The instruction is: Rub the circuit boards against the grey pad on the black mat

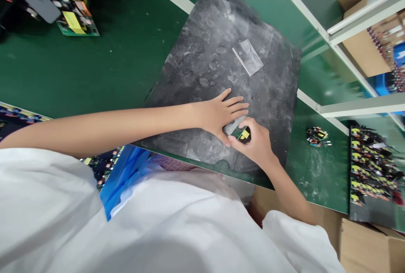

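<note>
My left hand (217, 114) lies over the dark grey mat (209, 58) with its fingers spread, its thumb close to a small circuit board. My right hand (256, 140) pinches that circuit board (243, 133), which has a green surface, a yellow part and a greyish plate on one side. Its fingers wrap round the board's right end and hide part of it. Whether my left thumb touches the board I cannot tell. Farther up the mat lies a flat, clear-grey rectangular piece (248, 58), apart from both hands.
Several circuit boards with grey plates (74, 15) lie at the upper left of the green table (126, 58). On the right are a small board (317, 136) and a black tray (356, 171) of boards. A white frame (322, 41) rises behind; a cardboard box (363, 245) stands lower right.
</note>
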`<control>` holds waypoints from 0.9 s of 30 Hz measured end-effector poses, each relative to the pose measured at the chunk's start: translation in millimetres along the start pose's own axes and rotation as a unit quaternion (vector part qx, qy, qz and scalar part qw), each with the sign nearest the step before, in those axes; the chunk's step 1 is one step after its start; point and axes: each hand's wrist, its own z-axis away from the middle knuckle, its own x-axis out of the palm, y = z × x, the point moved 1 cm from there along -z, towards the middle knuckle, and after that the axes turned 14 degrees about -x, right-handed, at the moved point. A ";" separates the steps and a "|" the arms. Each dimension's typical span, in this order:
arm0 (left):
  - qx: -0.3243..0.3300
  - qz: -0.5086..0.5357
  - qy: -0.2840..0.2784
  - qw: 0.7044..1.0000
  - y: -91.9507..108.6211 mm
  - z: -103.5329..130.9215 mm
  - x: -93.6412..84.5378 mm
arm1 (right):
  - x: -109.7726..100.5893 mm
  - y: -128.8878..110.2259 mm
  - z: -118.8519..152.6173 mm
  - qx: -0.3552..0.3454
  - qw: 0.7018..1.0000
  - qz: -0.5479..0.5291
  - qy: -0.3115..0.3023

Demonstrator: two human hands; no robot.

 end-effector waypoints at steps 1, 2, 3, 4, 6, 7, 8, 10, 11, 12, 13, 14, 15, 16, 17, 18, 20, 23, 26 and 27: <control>-0.002 0.000 0.000 1.000 -0.1 -0.1 0.0 | -0.6 1.4 -0.7 0.008 1.000 0.010 0.008; -0.002 0.002 0.001 1.000 -0.2 -0.3 0.1 | -1.3 3.2 -1.6 0.025 0.999 0.025 0.020; 0.000 0.003 0.002 1.000 -0.4 -0.6 0.5 | -1.9 4.8 -2.5 0.043 0.998 0.038 0.031; 0.003 0.005 0.004 1.000 -0.6 -0.9 0.9 | -2.4 5.6 -3.2 0.057 0.997 0.046 0.037; 0.009 0.008 0.006 1.000 -1.2 -1.5 2.1 | -2.2 4.3 -3.7 0.046 0.998 0.036 0.027; 0.011 0.009 0.007 1.000 -1.5 -1.7 2.7 | -1.6 2.6 -3.6 0.027 0.999 0.023 0.015; 0.011 0.010 0.009 1.000 -1.7 -1.8 3.2 | -1.0 1.1 -3.3 0.008 1.000 0.010 0.001; 0.008 0.013 0.012 1.000 -2.0 -1.9 3.7 | -0.2 0.7 -2.8 -0.007 1.000 0.006 -0.007; 0.007 0.014 0.013 1.000 -2.1 -1.9 3.7 | -0.1 2.0 -2.8 0.003 1.000 0.017 0.001; 0.006 0.014 0.013 1.000 -2.0 -1.9 3.5 | -0.2 3.7 -2.9 0.019 0.999 0.031 0.015; 0.007 0.013 0.013 1.000 -1.9 -1.7 3.2 | -0.5 5.2 -3.1 0.034 0.998 0.045 0.030; 0.007 0.012 0.012 1.000 -1.7 -1.5 2.7 | -0.7 5.8 -3.2 0.044 0.997 0.052 0.041; 0.008 0.011 0.010 1.000 -1.5 -1.3 2.1 | -0.7 5.3 -3.1 0.045 0.997 0.051 0.044; 0.009 0.010 0.009 1.000 -1.3 -1.0 1.6 | -0.5 3.8 -3.0 0.036 0.998 0.041 0.038; 0.008 0.009 0.007 1.000 -1.1 -0.8 1.1 | -0.2 1.8 -2.8 0.021 0.999 0.028 0.027; 0.007 0.008 0.005 1.000 -0.9 -0.7 0.7 | 0.1 0.0 -2.7 0.006 1.000 0.015 0.013; 0.003 0.007 0.003 1.000 -0.7 -0.7 0.5 | 0.2 -0.2 -2.9 -0.005 1.000 0.006 0.002; 0.002 0.010 0.005 1.000 -0.8 -1.4 1.3 | -1.3 7.5 -4.1 0.047 0.998 0.038 0.033; 0.007 0.017 0.011 1.000 -1.1 -1.6 2.0 | -2.1 9.7 -3.2 0.066 0.996 0.038 0.038; 0.008 0.019 0.012 1.000 -1.1 -1.4 1.9 | -1.8 7.6 -2.3 0.051 0.998 0.023 0.028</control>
